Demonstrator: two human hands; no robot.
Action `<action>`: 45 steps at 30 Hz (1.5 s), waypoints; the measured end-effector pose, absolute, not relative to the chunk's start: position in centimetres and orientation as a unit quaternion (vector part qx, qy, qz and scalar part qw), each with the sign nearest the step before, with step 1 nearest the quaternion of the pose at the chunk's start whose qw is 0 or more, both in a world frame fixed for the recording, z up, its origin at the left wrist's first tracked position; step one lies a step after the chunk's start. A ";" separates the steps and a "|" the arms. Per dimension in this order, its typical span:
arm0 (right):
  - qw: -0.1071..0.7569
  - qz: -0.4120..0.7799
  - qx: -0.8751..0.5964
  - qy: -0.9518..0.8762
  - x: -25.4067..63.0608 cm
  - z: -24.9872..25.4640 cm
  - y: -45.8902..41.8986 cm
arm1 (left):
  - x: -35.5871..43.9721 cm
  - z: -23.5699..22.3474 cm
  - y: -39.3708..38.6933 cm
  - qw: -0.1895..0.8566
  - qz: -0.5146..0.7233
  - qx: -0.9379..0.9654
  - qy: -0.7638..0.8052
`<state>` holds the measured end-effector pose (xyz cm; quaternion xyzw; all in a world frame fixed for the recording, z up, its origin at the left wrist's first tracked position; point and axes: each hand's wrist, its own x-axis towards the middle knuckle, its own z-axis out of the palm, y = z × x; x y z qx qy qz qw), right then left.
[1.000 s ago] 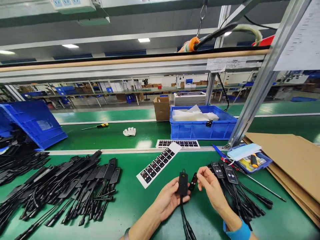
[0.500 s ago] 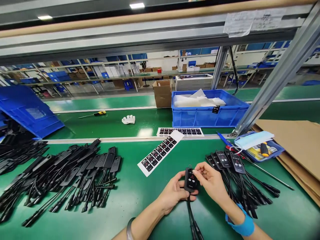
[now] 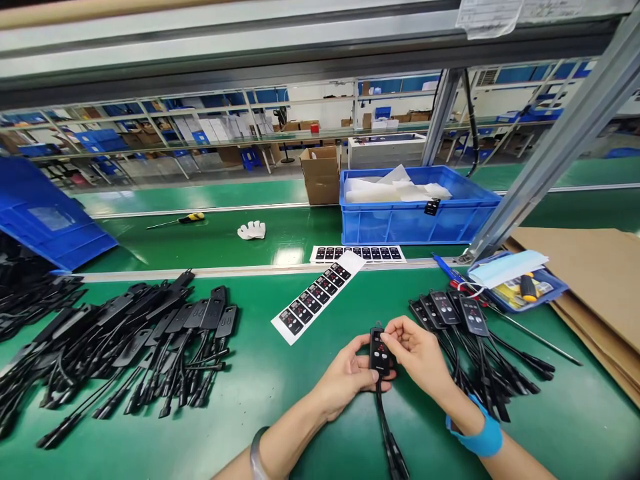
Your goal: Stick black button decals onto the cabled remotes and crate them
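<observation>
My left hand (image 3: 350, 373) is closed around a small black cabled controller (image 3: 379, 360), its buttoned face turned up and its cables hanging toward me. On that face is a black label with red and white marks. My right hand (image 3: 417, 350) has its fingers curled, with the thumb and fingertip against the controller's upper right edge. Beyond the hands lies a slanted sheet of black labels (image 3: 315, 300), and a second label sheet (image 3: 357, 254) is behind it. Several labelled controllers (image 3: 473, 317) are fanned out right of my right hand.
A large pile of black cabled controllers (image 3: 150, 333) covers the left side. At the back stand a blue bin (image 3: 415, 223) with white sheets and a cardboard box (image 3: 321, 175). A screwdriver (image 3: 190, 219), a white glove (image 3: 251, 231), a tool tray (image 3: 540, 297) and a metal post (image 3: 545, 147) surround the bench.
The view has tilted down slightly, so the scene sits higher in the picture. Both hands keep the controller between them, the right thumb still at its upper edge.
</observation>
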<state>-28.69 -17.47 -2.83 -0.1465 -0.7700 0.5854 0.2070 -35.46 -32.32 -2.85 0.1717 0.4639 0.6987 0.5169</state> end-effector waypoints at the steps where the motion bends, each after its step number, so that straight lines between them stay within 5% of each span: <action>1: 0.207 0.584 -0.146 -0.771 -28.7 -2.9 -17.5 | -35.4 -2.8 -32.3 0.516 0.698 0.171 0.466; 21: 0.214 0.550 -0.184 -0.786 -28.9 -3.5 -17.1 | -35.4 -2.9 -32.3 0.510 0.687 0.187 0.482; 29: 0.147 0.494 -0.096 -0.852 -29.1 -4.4 -17.8 | -36.0 -2.8 -32.1 0.493 0.732 0.123 0.455; 35: 0.077 0.557 -0.055 -0.825 -28.6 -4.2 -18.0 | -36.1 -2.7 -32.0 0.475 0.747 0.133 0.447; 45: 0.151 0.512 -0.066 -0.843 -29.2 -4.3 -19.0 | -35.8 -3.4 -31.6 0.422 0.711 0.170 0.536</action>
